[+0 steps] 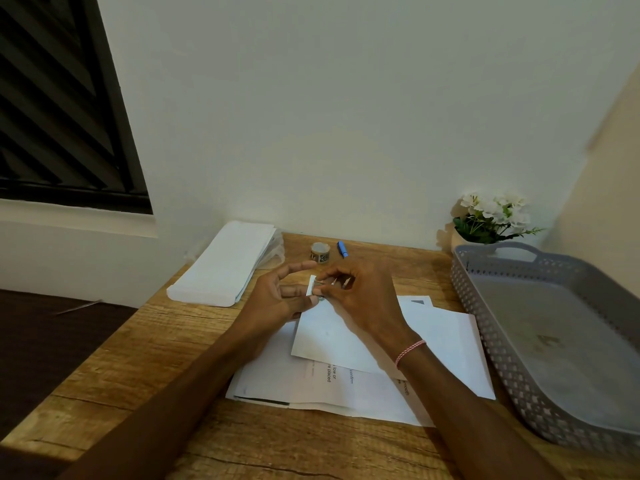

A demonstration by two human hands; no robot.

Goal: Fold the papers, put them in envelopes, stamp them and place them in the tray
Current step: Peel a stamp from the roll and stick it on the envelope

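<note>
Both my hands meet above the middle of the wooden table (194, 344). My left hand (277, 299) and my right hand (356, 299) pinch a small white stamp strip (311, 285) between their fingertips. Just below it lies a white envelope (329, 336) on top of several printed papers (311, 382). A roll of stamps (320, 252) stands at the back of the table. The grey perforated tray (554, 327) sits at the right with nothing in it.
A stack of white envelopes (225, 265) lies at the back left. A blue pen (342, 249) rests beside the stamp roll. A pot of white flowers (491, 216) stands in the back right corner against the wall. A dark window (62, 105) is at the upper left.
</note>
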